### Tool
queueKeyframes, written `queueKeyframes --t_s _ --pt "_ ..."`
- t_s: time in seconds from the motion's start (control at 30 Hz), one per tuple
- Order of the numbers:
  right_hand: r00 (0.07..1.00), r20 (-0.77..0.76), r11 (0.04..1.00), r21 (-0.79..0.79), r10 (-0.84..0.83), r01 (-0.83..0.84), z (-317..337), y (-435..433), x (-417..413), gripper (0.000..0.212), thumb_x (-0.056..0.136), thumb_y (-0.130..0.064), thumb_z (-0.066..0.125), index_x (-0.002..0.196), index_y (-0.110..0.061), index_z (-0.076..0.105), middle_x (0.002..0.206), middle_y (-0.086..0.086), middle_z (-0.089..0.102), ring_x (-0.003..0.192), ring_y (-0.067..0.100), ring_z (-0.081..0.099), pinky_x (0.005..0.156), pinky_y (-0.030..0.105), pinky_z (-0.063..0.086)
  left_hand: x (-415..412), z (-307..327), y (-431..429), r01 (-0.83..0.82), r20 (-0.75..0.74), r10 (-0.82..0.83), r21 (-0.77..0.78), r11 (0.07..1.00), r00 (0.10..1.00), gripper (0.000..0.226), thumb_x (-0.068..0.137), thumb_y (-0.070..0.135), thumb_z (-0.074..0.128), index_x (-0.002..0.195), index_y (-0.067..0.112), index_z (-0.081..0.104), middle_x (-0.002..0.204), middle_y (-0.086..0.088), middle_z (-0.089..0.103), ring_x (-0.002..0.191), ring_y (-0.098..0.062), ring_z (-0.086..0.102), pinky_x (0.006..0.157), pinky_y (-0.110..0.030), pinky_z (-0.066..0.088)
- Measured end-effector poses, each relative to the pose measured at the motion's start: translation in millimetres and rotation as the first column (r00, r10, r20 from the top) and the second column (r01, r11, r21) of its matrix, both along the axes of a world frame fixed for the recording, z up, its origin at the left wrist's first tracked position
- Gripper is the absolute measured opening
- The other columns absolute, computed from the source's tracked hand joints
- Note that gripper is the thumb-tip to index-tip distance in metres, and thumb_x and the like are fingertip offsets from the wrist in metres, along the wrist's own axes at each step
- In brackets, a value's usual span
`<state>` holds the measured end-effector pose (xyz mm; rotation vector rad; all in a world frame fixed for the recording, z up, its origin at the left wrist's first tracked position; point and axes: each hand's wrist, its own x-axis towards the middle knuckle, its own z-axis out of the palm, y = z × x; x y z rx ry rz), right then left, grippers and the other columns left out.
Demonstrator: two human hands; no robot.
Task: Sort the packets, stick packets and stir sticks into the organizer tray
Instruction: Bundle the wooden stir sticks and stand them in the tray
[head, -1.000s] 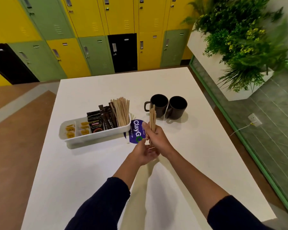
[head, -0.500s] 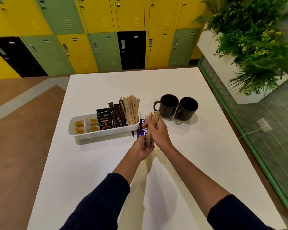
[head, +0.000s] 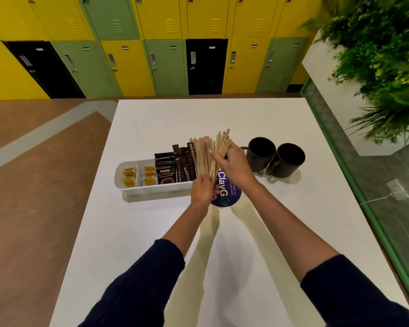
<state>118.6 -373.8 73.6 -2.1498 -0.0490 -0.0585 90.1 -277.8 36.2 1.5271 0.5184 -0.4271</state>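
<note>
The stir sticks (head: 222,143) are clamped by the right hand (head: 235,165), lower ends gripped by the left hand (head: 201,188); they should be lowered upright, ends aligned, at the right end of the organizer tray (head: 151,190).

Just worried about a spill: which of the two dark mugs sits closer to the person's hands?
The mug on the left, just beside the right hand; the other mug stands farther to the right.

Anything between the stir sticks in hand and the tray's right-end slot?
Nothing visible blocks it. The held bundle, in the right hand and left hand, is beside the standing sticks already in the right end of the tray.
</note>
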Motion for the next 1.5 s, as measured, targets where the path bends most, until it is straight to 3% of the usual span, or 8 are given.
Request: queueKeyframes --t_s 0.1,0.2,0.47,0.6,1.0,1.23,1.37,1.5 --pt "1.0 0.02 1.0 0.006 -0.018 0.018 6 6 13 0.024 0.095 -0.03 0.053 0.075 -0.021 0.06 0.086 -0.006 0.048 0.072 0.003 0.048 0.063 0.012 0.034 -4 -1 10 -0.026 0.223 -0.06 0.364 0.931 0.973 0.028 0.1 0.021 0.031 0.088 0.007 0.053 0.081 -0.006 0.057 0.074 -0.019 0.055 0.063 -0.03 0.041" --pt "0.999 0.013 0.998 -0.045 -0.051 0.052 0 14 22 0.037 0.095 -0.034 0.051 0.082 -0.001 0.063 0.094 0.006 0.053 0.079 0.015 0.053 0.071 0.027 0.044 -7 -9 24 -0.077 0.349 -0.209 0.652 0.754 0.914 0.026 0.1 0.022 0.036 0.099 0.007 0.057 0.094 -0.006 0.058 0.087 -0.017 0.052 0.07 -0.028 0.039" --pt "0.996 -0.008 0.974 -0.212 -0.087 0.084 -22 27 20 0.03 0.096 -0.032 0.051 0.076 -0.011 0.045 0.089 0.003 0.041 0.073 0.015 0.044 0.07 0.029 0.037 -3 -23 47 0.029 0.229 -0.581 0.916 0.401 0.781 0.022 0.097 0.023 0.047 0.116 0.016 0.057 0.117 -0.002 0.053 0.11 -0.019 0.041 0.091 -0.028 0.032" --pt "0.995 -0.054 0.974 -0.213 -0.089 0.076 -33 31 18 0.03 0.094 -0.03 0.055 0.11 -0.005 0.061 0.103 0.01 0.057 0.093 0.022 0.057 0.08 0.027 0.043 -2 -21 49 0.01 0.256 -0.593 0.913 0.407 0.763 0.017 0.095 0.018 0.05 0.109 0.015 0.06 0.111 -0.002 0.056 0.105 -0.02 0.042 0.086 -0.028 0.031" --pt "0.975 -0.135 0.945 -0.3 -0.175 0.128 -45 35 28 0.041 0.082 -0.042 0.069 0.097 -0.004 0.063 0.091 0.012 0.066 0.084 0.025 0.064 0.063 0.028 0.047 3 -16 50 0.017 0.281 -0.57 0.888 0.46 0.772 0.014 0.093 0.02 0.054 0.1 0.014 0.065 0.103 0.0 0.06 0.097 -0.02 0.044 0.078 -0.029 0.033" --pt "0.979 0.08 0.96 -0.195 -0.187 0.199 -36 30 21 0.05 0.076 -0.046 0.073 0.103 -0.009 0.052 0.098 0.007 0.055 0.083 0.021 0.054 0.074 0.036 0.05 4 -15 51 0.045 0.25 -0.596 0.899 0.435 0.763 0.016 0.094 0.022 0.052 0.104 0.014 0.063 0.106 0.0 0.059 0.098 -0.019 0.043 0.078 -0.026 0.03" --pt "0.942 0.222 0.916 -0.26 -0.253 0.307 -39 26 20 0.068 0.073 -0.056 0.07 0.117 -0.01 0.046 0.114 0.007 0.044 0.098 0.02 0.049 0.076 0.032 0.051 5 -14 51 0.05 0.243 -0.604 0.903 0.427 0.759 0.017 0.094 0.022 0.052 0.106 0.015 0.062 0.108 0.001 0.058 0.1 -0.018 0.043 0.079 -0.026 0.031" --pt "0.969 0.197 0.938 -0.283 -0.149 0.202 -42 26 25 0.087 0.078 -0.06 0.062 0.146 -0.022 0.024 0.148 0.007 0.026 0.128 0.025 0.034 0.102 0.035 0.038 3 -15 51 0.028 0.273 -0.588 0.892 0.451 0.761 0.015 0.093 0.019 0.055 0.104 0.013 0.064 0.106 -0.001 0.06 0.098 -0.02 0.044 0.076 -0.026 0.031"
